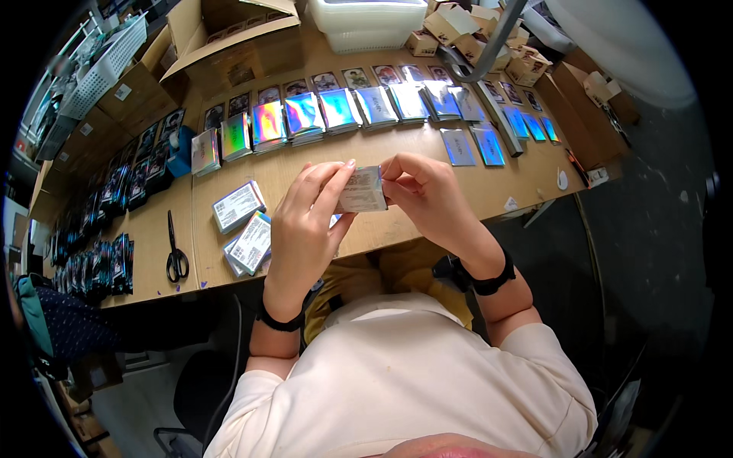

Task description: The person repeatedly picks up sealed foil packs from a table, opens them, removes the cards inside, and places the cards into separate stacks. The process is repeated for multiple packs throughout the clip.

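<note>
Both hands are raised over the table's front edge, holding a small stack of printed cards [363, 192] between them. My left hand [312, 212] grips its left side, with fingers over the top. At its right edge, my right hand [421, 192] pinches with thumb and fingers. Left of my left hand lie more card stacks with printed white faces, one stack [237, 206] behind another [252, 243]. Beyond the hands runs a curved row of shiny holographic card piles [341, 110], with picture cards [325, 81] laid behind them. Two holographic cards [458, 147] lie right of the row.
Black scissors [177, 257] and many dark foil packets [114, 263] lie at left, near a blue tape dispenser [181, 151]. An open carton [240, 57], a white plastic basket [369, 26] and small boxes [452, 24] stand behind. A metal bar [498, 123] lies at right.
</note>
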The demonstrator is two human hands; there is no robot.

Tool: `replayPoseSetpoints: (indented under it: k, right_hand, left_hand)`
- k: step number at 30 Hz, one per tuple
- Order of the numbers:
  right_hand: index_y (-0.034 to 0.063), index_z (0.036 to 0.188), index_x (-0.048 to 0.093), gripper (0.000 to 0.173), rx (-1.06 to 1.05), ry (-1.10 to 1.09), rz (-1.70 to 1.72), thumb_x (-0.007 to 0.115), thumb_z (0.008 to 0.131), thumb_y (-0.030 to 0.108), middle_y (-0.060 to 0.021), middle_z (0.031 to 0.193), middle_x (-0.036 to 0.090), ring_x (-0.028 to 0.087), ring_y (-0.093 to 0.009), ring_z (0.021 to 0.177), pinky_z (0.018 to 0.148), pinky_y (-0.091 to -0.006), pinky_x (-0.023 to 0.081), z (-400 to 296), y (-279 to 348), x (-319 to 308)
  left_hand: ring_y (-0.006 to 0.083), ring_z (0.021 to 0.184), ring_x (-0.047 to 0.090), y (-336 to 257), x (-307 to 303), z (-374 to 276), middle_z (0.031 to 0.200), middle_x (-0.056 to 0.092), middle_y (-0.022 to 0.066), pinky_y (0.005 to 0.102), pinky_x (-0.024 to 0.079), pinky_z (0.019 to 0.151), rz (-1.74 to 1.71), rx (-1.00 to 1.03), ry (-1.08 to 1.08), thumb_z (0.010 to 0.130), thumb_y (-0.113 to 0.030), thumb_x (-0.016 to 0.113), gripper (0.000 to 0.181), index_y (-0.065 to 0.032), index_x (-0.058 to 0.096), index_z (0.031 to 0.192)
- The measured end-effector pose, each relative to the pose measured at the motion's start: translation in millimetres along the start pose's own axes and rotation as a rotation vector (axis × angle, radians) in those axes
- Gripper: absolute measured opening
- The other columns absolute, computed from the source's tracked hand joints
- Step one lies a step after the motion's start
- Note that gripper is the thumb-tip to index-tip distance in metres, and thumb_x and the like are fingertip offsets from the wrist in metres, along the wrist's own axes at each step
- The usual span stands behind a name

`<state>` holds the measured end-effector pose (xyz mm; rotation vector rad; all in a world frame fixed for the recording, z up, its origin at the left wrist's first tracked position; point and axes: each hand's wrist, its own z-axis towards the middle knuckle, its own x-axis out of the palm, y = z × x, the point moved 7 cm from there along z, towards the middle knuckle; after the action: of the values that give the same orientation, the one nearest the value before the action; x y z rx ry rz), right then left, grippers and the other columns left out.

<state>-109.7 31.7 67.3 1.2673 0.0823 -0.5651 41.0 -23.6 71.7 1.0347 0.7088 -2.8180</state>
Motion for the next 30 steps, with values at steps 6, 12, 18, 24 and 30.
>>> replayPoseSetpoints:
  k: [6, 12, 18, 24, 30]
  right_hand:
    - [-0.0076, 0.09, 0.052, 0.007, -0.008, 0.072, -0.128, 0.058, 0.092, -0.007, -0.0099, 0.092, 0.062, 0.069, -0.017, 0.082, 0.071, -0.0285, 0.061, -11, -6, -30]
    - [-0.0054, 0.089, 0.052, 0.008, 0.174, 0.148, 0.116, 0.057, 0.094, -0.006, -0.0095, 0.096, 0.062, 0.069, -0.017, 0.085, 0.074, -0.0285, 0.062, -7, -35, -52]
    - [-0.0045, 0.09, 0.052, 0.009, 0.225, 0.151, 0.27, 0.058, 0.097, -0.002, -0.0085, 0.1, 0.063, 0.069, -0.017, 0.086, 0.076, -0.0289, 0.062, -4, -70, -70]
    - [-0.0036, 0.089, 0.056, 0.012, 0.267, 0.106, 0.494, 0.063, 0.096, 0.004, -0.0078, 0.101, 0.062, 0.067, -0.014, 0.087, 0.072, -0.0273, 0.06, -6, -90, -93]
    - [-0.0019, 0.091, 0.061, 0.01, 0.205, 0.11, 0.526, 0.067, 0.094, 0.006, -0.0049, 0.093, 0.063, 0.065, -0.011, 0.083, 0.069, -0.026, 0.058, -10, -97, -96]
  left_hand:
    - [0.0312, 0.108, 0.061, -23, 19, 12, 0.119, 0.061, 0.0093, 0.0415, 0.052, 0.096, 0.015, 0.023, 0.047, 0.065, -0.001, 0.082, 0.067, -0.0091, 0.061, 0.128]
    - [0.0314, 0.107, 0.061, -29, 41, 30, 0.119, 0.062, 0.0098, 0.041, 0.053, 0.089, -0.013, -0.01, 0.128, 0.065, 0.0, 0.082, 0.068, -0.0087, 0.061, 0.128]
    - [0.0315, 0.105, 0.062, -22, 69, 40, 0.118, 0.062, 0.0101, 0.0404, 0.053, 0.088, -0.02, -0.079, 0.199, 0.065, 0.001, 0.082, 0.067, -0.0084, 0.061, 0.128]
    - [0.0306, 0.107, 0.062, -11, 75, 41, 0.12, 0.062, 0.0104, 0.0383, 0.053, 0.089, -0.013, -0.114, 0.24, 0.066, 0.003, 0.08, 0.066, -0.0072, 0.061, 0.128]
    - [0.0308, 0.115, 0.059, -7, 79, 43, 0.124, 0.061, 0.0099, 0.0402, 0.051, 0.097, -0.082, -0.166, 0.286, 0.067, 0.007, 0.076, 0.065, -0.0082, 0.062, 0.129]
